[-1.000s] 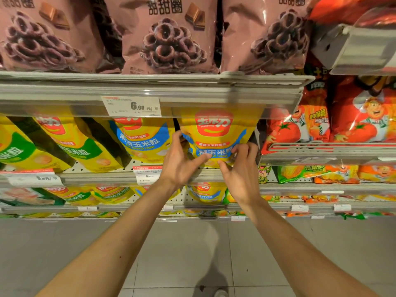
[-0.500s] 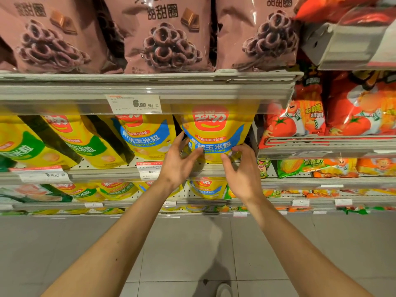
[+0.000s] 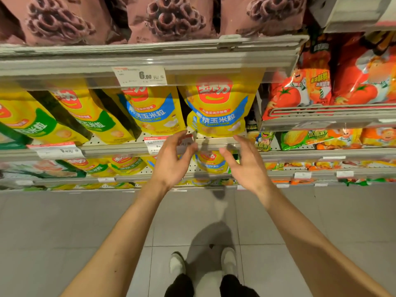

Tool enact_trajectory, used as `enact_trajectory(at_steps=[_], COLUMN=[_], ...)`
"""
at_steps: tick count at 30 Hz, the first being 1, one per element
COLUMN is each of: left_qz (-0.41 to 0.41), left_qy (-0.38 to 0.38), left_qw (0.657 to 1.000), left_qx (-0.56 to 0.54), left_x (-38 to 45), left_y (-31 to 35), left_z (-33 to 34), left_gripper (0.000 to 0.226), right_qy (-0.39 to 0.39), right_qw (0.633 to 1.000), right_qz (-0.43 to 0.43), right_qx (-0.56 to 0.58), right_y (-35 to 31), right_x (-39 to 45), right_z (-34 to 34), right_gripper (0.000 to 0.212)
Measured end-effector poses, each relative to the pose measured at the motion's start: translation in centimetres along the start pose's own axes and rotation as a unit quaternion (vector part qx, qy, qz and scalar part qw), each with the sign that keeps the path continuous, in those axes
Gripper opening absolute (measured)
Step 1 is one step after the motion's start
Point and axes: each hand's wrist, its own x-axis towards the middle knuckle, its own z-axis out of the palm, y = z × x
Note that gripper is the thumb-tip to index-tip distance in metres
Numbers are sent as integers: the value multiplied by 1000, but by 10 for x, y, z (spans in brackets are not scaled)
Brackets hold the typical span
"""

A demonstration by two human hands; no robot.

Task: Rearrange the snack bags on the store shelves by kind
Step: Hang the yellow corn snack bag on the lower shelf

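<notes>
A yellow corn snack bag with a blue band (image 3: 218,110) stands upright on the middle shelf (image 3: 120,147), beside a second blue-band bag (image 3: 154,112). Further left stand yellow bags with green bands (image 3: 92,116). My left hand (image 3: 171,161) and my right hand (image 3: 246,166) hover just below the right-hand blue-band bag, palms facing each other, fingers loosely spread, holding nothing and clear of the bag.
Brown chocolate-ring bags (image 3: 171,18) fill the top shelf. Red tomato snack bags (image 3: 300,86) sit in the bay to the right, with green and orange bags (image 3: 310,138) below. More yellow bags (image 3: 210,163) sit on lower shelves. Grey floor tiles and my shoes (image 3: 227,260) are below.
Both hands have let go of the blue-band bag's lower edge and drawn back and down from it. The bag stays standing on the shelf. The view has tilted down.
</notes>
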Motion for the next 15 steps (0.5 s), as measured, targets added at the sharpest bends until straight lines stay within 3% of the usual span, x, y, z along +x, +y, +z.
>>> enact_trajectory(at_steps=[4,9,12,15], left_qz=[17,11,2,-15], left_qy=[-11,-30,-39,-35], left_qw=[1000,999,999,999], left_qx=[-2,-12,-9,-6], left_x=[-14,-25,-35,-48], left_y=[-27,-73,-102,-124], left_z=[-13,-22,-27,-27], left_gripper=[41,30,47,49], right_qy=[14,60,44,37], right_qw=[1000,997,997,997], right_qz=[8,24,58,69], right_qx=[-19,-30,-24,-26], right_y=[-5,1,4,10], right_x=[-19,-49,-61,-70], right_z=[10,48,78,100], right_gripper=[84,56,58,62])
